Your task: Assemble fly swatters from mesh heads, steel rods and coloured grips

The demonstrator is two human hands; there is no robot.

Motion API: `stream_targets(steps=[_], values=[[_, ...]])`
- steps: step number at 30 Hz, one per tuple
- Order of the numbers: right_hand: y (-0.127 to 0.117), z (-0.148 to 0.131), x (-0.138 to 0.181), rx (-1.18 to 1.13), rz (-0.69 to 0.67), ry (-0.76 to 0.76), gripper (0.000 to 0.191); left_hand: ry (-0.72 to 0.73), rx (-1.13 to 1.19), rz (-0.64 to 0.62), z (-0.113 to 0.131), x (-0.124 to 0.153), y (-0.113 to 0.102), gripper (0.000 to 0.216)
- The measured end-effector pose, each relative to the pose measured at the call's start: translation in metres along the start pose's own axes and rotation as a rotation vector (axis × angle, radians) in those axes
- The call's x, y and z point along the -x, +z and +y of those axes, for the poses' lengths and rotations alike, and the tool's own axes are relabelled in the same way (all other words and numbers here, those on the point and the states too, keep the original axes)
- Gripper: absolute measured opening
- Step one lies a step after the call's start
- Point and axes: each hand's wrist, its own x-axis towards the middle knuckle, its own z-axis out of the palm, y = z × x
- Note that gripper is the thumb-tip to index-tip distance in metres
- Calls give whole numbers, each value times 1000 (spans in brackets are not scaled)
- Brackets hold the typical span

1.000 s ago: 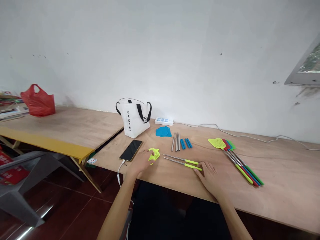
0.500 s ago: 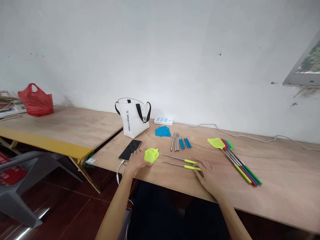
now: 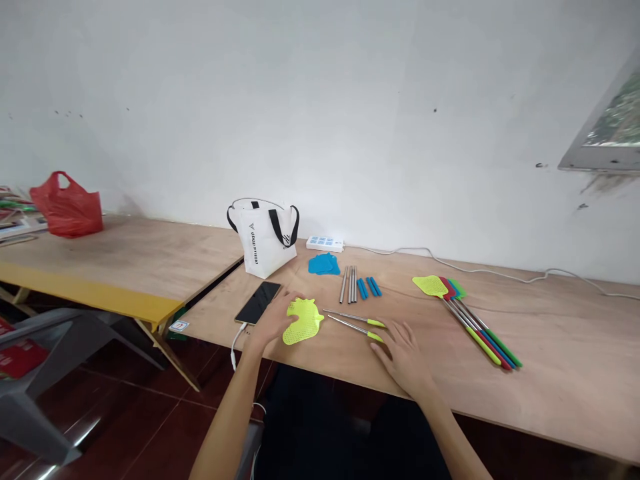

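Note:
My left hand (image 3: 276,322) rests at the left edge of two yellow fly swatter heads (image 3: 304,325) that partly overlap on the table; its thumb and fingers are apart. To their right lie two metal rods with yellow handles (image 3: 376,337), thin ends pointing left toward the heads. My right hand (image 3: 404,357) lies over the handle ends, fingers spread and nearly flat. Beyond the rods are blue fly swatter heads (image 3: 324,264), several bare metal tubes (image 3: 353,285) and several blue handle sleeves (image 3: 373,287).
Assembled fly swatters (image 3: 480,327) in several colours lie together on the right. A phone (image 3: 258,303) with a white cable is beside my left hand. Farther back stand a white bag (image 3: 265,243) and a power strip (image 3: 325,244). A red plastic bag (image 3: 67,207) sits on the neighbouring table.
The yellow heads have spread out, one shifting toward the table's front edge. My right hand has moved left, and the nearer rod now slants, its thin end closer to the other rod.

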Motion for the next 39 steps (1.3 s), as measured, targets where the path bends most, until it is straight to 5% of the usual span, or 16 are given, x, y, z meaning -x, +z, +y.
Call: stream_targets(steps=[7,19,28,34,39], values=[[3,-27,-4,-29,-7,-51,26,87,437,170,18,2,-9,25],[14,-29,-2,113,34,-19,30,64,789,277,32,-7,13,41],[17,-29,-2,15,41,45,34,-8,907,275,36,-7,18,50],[-6,-26,-7,-377,101,156,30,-44,947,295,40,-6,20,50],[-37,-30,-12,-458,89,156,38,-64,1032,302,52,-4,20,49]])
